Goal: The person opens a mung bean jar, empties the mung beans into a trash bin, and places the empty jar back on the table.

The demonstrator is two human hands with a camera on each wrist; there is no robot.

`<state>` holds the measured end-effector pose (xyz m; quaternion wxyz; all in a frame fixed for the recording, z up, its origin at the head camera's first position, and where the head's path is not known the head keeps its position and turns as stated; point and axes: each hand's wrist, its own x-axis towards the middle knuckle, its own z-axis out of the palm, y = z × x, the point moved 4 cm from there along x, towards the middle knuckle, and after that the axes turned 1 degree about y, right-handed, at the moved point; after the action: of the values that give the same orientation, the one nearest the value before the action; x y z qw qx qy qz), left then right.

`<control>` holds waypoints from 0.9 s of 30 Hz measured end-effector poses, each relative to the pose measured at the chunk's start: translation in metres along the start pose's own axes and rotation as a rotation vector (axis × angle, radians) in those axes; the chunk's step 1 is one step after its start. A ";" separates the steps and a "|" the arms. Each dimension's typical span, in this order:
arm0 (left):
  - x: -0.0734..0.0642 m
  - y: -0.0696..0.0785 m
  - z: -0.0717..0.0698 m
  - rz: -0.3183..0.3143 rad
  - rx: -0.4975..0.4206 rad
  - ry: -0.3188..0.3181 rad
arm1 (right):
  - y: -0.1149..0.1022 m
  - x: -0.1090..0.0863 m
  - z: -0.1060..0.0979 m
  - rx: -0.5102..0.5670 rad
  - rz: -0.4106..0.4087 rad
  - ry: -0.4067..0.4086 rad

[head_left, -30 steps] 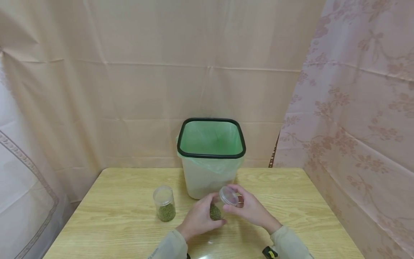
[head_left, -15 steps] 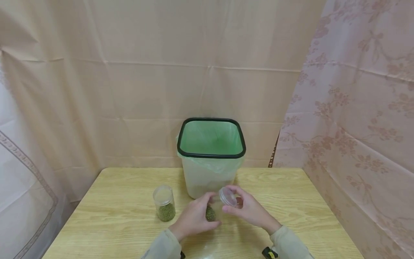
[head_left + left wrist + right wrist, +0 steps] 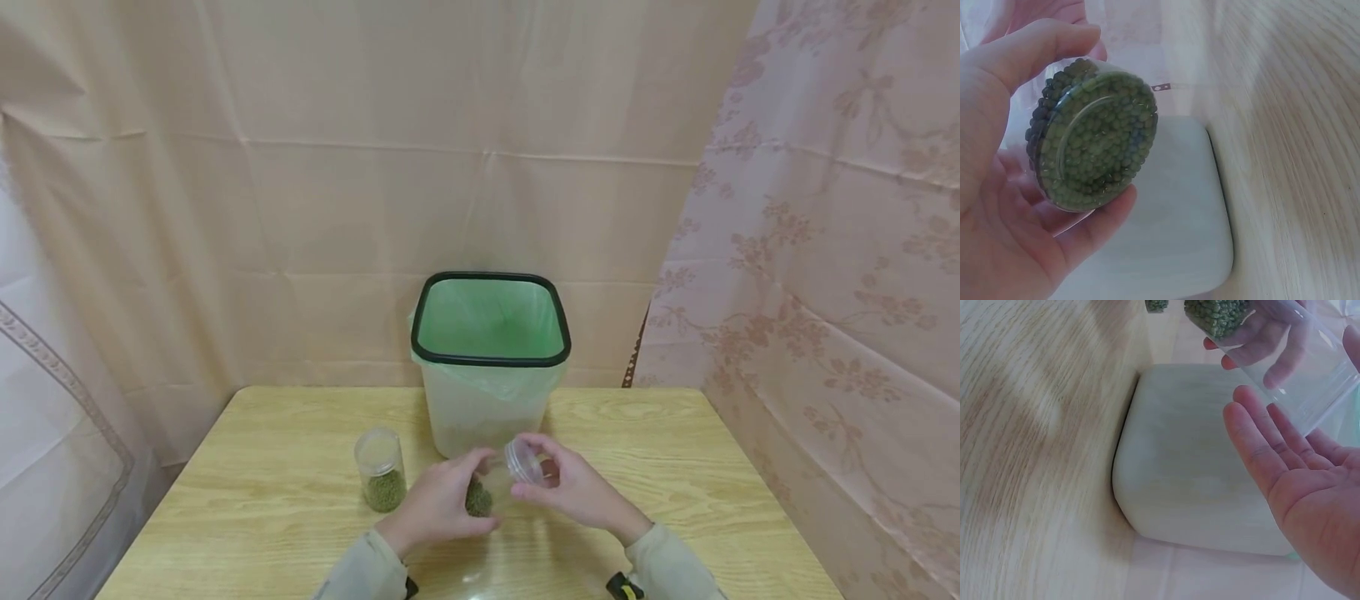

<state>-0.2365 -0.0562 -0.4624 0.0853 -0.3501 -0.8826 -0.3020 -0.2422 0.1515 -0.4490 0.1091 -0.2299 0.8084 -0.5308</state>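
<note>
My left hand (image 3: 438,504) grips a clear plastic jar (image 3: 1100,140) round its bottom end, thumb on one side and fingers on the other. Small round green beans, like mung beans, lie packed at that end. The jar is tilted, its mouth end toward my right hand (image 3: 577,487), whose thumb and fingers hold the clear lid (image 3: 523,462) around its edge. In the right wrist view the fingers (image 3: 1260,447) of the right hand spread out by the jar's see-through upper part. A second jar (image 3: 380,471), partly filled with similar beans, stands upright left of the hands.
Behind the hands stands a pale bin (image 3: 480,412) with a black rim and a green bag lining it. The wood-grain table (image 3: 285,467) is backed by a beige curtain (image 3: 337,208), with a flowered cloth (image 3: 825,292) at right.
The left hand has shifted left with the jar, tilting it further over. The right hand has moved slightly left, and the lid now faces more sideways. The standing jar and bin stay put.
</note>
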 end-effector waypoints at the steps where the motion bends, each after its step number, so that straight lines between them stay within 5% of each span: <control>1: -0.001 0.000 0.000 0.000 0.002 -0.004 | 0.001 0.000 0.000 -0.006 -0.003 -0.004; 18: -0.006 0.002 -0.003 0.033 0.121 -0.005 | -0.007 -0.001 -0.012 -0.049 -0.037 -0.019; 27: -0.006 0.000 -0.003 0.031 0.206 0.010 | -0.006 0.004 -0.014 0.027 0.135 -0.014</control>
<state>-0.2318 -0.0617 -0.4619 0.1297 -0.3516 -0.9030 -0.2101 -0.2501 0.1583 -0.4376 0.1535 -0.1773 0.8139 -0.5315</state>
